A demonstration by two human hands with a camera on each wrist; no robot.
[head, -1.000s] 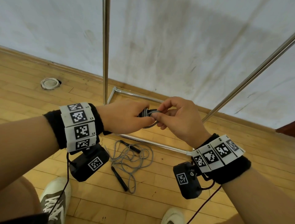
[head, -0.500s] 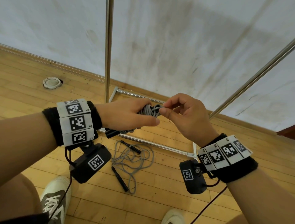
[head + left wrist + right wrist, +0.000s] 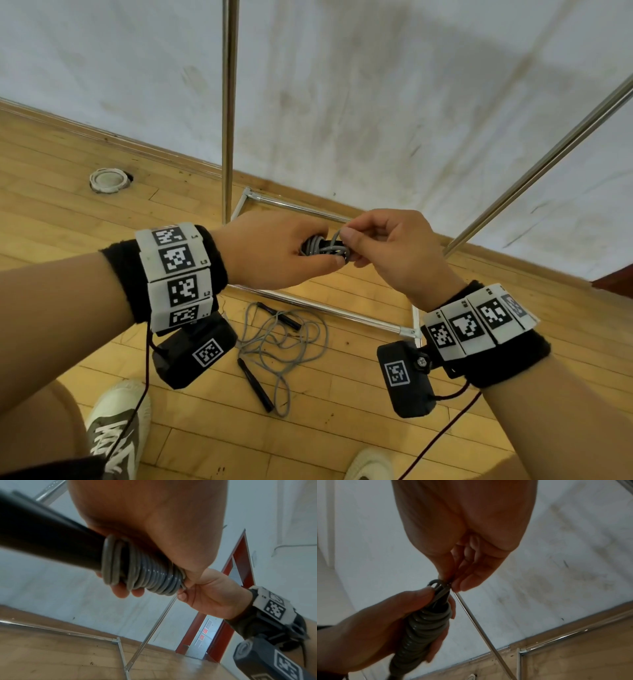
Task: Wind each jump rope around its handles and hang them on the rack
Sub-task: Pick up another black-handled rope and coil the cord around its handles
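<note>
My left hand (image 3: 294,253) grips the black handles (image 3: 51,539) of a jump rope, with grey cord (image 3: 147,573) coiled tightly round them. The same coil (image 3: 426,622) shows in the right wrist view. My right hand (image 3: 376,243) pinches the last grey loop of cord (image 3: 337,236) at the coil's end, thumb and forefinger closed on it. A second jump rope (image 3: 277,339), grey cord with black handles, lies tangled on the floor below my hands. The metal rack (image 3: 228,109) stands behind, its upright pole beside my left hand.
The rack's base frame (image 3: 325,308) lies on the wooden floor against a white wall. A slanted rack bar (image 3: 534,171) rises at right. A white ring (image 3: 108,180) sits on the floor at left. My shoes (image 3: 116,428) are at the bottom edge.
Both hands have stayed at the coil; the right hand has drawn the loose loop back in against the end of the bundle. The dangling handle end under the left hand is no longer seen.
</note>
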